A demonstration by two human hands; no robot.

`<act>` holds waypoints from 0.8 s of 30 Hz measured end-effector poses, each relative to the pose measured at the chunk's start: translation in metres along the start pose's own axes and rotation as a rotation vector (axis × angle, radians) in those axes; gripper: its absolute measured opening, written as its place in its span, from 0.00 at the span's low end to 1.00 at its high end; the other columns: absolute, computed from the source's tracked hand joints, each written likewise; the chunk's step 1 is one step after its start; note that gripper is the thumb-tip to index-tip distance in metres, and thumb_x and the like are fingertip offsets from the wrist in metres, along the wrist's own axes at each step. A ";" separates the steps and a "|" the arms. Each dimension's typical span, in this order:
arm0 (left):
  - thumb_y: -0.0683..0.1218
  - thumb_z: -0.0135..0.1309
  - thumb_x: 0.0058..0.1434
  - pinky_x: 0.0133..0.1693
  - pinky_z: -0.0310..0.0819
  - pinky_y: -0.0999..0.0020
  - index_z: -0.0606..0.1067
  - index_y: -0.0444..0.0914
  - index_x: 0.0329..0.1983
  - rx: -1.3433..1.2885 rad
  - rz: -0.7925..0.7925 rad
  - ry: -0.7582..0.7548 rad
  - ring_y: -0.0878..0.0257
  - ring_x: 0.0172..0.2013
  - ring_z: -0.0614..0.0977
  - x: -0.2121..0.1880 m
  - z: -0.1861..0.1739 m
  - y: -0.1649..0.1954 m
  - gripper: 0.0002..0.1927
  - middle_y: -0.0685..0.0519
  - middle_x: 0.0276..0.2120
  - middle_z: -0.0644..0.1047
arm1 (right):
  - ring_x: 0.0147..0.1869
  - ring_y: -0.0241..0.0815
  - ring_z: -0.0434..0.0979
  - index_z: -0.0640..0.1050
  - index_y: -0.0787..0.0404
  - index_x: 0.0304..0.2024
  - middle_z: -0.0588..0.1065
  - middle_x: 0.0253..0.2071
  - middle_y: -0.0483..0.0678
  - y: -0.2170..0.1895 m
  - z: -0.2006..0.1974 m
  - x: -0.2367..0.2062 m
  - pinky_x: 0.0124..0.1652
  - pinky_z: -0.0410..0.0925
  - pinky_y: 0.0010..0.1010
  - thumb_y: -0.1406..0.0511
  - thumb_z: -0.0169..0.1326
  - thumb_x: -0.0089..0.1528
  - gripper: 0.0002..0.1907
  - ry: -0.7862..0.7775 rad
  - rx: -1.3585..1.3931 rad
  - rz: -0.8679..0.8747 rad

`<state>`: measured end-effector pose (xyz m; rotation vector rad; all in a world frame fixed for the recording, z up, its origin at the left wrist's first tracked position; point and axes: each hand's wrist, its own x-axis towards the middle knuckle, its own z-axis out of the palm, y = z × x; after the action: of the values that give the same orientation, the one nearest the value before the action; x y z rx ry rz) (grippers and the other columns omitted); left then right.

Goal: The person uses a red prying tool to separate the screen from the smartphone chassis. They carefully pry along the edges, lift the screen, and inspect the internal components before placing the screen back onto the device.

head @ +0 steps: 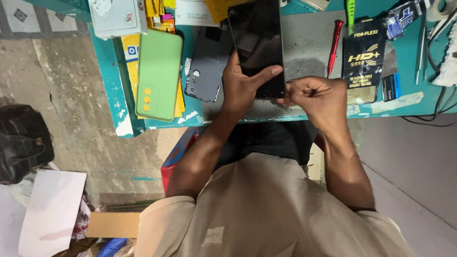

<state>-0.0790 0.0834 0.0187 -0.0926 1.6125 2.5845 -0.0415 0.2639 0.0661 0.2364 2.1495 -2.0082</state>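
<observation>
My left hand [243, 84] grips the lower end of a black smartphone [256, 40], thumb laid across its dark screen. The phone is tilted up over a grey work mat [308, 43] on a teal table [108, 81]. My right hand [320, 97] is at the phone's bottom right corner, fingertips pinched together there; whether they hold anything is hidden. A dark grey phone back cover [208, 69] lies just left of my left hand.
A green phone case [158, 74] lies on yellow packets at the table's left. A red screwdriver [335, 45], a black screen-protector packet [364, 57], tweezers [421, 47] and a white box [116, 16] are around. A black bag [21, 140] sits on the floor.
</observation>
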 end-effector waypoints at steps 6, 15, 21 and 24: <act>0.36 0.69 0.57 0.50 0.85 0.65 0.71 0.29 0.56 -0.019 -0.032 0.027 0.60 0.45 0.85 0.001 0.000 0.001 0.26 0.45 0.47 0.81 | 0.32 0.34 0.81 0.82 0.74 0.40 0.79 0.29 0.50 -0.008 0.006 0.002 0.37 0.79 0.27 0.76 0.61 0.65 0.03 0.022 -0.052 -0.026; 0.37 0.70 0.58 0.52 0.86 0.64 0.71 0.30 0.56 0.024 -0.051 0.011 0.59 0.47 0.86 0.000 0.000 0.003 0.26 0.44 0.48 0.82 | 0.29 0.30 0.75 0.82 0.70 0.32 0.78 0.26 0.48 -0.017 0.010 0.006 0.30 0.65 0.19 0.74 0.63 0.66 0.06 0.078 -0.183 -0.108; 0.37 0.69 0.57 0.53 0.84 0.64 0.71 0.30 0.56 0.023 -0.031 -0.003 0.60 0.48 0.85 0.000 -0.002 0.002 0.26 0.45 0.48 0.82 | 0.27 0.28 0.76 0.82 0.69 0.31 0.78 0.25 0.46 -0.022 0.011 0.012 0.28 0.64 0.17 0.73 0.64 0.66 0.08 0.087 -0.222 -0.064; 0.37 0.70 0.56 0.53 0.84 0.64 0.71 0.30 0.56 0.055 -0.010 -0.002 0.60 0.47 0.85 -0.001 0.000 0.001 0.27 0.46 0.48 0.81 | 0.37 0.29 0.77 0.83 0.70 0.42 0.79 0.35 0.48 -0.023 0.008 0.014 0.35 0.67 0.17 0.76 0.63 0.65 0.03 0.066 -0.191 -0.239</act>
<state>-0.0782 0.0830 0.0203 -0.0940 1.6769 2.5293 -0.0610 0.2541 0.0847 0.0181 2.4967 -1.9170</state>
